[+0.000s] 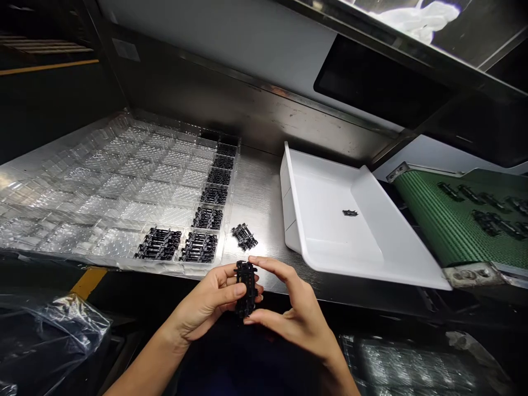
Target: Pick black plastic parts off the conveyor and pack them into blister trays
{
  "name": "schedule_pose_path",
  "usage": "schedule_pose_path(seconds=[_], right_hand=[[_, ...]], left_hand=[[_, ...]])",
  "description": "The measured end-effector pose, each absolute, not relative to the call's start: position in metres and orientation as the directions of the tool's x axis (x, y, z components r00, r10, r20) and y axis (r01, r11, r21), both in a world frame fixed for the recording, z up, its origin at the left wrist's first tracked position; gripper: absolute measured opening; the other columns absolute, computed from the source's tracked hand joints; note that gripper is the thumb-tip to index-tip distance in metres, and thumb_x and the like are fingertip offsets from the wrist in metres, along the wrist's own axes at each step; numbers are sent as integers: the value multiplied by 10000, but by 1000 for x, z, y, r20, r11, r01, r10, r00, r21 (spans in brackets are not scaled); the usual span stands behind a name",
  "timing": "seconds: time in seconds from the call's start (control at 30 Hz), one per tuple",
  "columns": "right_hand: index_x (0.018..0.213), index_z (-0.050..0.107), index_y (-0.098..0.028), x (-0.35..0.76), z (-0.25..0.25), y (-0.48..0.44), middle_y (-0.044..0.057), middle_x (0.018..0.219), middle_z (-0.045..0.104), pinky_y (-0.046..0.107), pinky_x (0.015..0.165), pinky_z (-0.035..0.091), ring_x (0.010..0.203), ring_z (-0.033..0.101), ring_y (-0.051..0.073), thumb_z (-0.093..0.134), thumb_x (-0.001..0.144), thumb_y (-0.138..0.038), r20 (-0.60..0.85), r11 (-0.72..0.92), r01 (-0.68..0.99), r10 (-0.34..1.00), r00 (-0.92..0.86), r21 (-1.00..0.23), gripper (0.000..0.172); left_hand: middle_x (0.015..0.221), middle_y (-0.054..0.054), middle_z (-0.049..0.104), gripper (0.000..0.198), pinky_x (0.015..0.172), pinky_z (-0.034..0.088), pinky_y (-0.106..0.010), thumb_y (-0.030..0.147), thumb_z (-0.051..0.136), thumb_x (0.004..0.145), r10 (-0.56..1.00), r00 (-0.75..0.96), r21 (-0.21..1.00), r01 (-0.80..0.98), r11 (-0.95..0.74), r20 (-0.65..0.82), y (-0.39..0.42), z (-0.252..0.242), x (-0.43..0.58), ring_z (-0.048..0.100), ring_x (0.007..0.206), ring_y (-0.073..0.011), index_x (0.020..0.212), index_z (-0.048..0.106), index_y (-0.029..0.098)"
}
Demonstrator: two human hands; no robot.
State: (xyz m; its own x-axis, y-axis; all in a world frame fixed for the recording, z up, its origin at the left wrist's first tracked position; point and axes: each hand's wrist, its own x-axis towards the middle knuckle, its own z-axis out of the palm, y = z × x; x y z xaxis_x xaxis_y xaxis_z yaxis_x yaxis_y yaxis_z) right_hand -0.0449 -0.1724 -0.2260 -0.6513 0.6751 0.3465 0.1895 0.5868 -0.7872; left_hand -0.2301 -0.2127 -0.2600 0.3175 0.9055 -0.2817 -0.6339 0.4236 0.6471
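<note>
The left hand (206, 300) and the right hand (292, 313) are both holding one bumpy black plastic part (246, 289), pinching it with bent fingers just past the edge of the shiny steel table (264, 187). Rows of black parts are sitting in about seven pockets of the clear, bumpy plastic tray (124, 187), and one little heap of black parts (244, 236) is lying just beside it on the steel. A smooth white plastic bin (325, 203) is sitting to the right with one tiny black piece (350, 213) inside, and several black parts are lying on the ribbed green belt (454, 220) next to it.
</note>
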Motion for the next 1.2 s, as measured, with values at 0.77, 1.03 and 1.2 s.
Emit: schedule_pose_path(seconds=[0.77, 1.03, 1.2], right_hand=[[1185, 486, -151, -124, -277, -102, 148, 1104, 641, 456, 900, 396, 1050, 581, 320, 685, 804, -329, 148, 348, 805, 937, -317, -481, 464], [1127, 429, -210, -113, -272, -104, 16, 859, 663, 308, 704, 494, 773, 642, 204, 674, 775, -322, 48, 280, 592, 925, -377, -756, 444], [1089, 452, -237, -80, -253, -132, 35, 897, 670, 294, 663, 539, 765, 661, 192, 780, 682, -439, -75, -167, -121, 834, -546, -978, 560]], left_hand=[[842, -61, 773, 337, 765, 545, -256, 319, 894, 595, 948, 64, 745, -602, 286, -312, -235, -257, -245, 717, 776, -198, 874, 771, 175], [856, -56, 784, 346, 829, 544, -262, 334, 889, 602, 932, -142, 761, -624, 177, -333, -239, -256, -248, 722, 852, -215, 888, 762, 185], [955, -64, 779, 341, 890, 535, -288, 332, 864, 645, 937, -221, 835, -538, 113, -269, -227, -260, -246, 710, 940, -233, 934, 750, 195]])
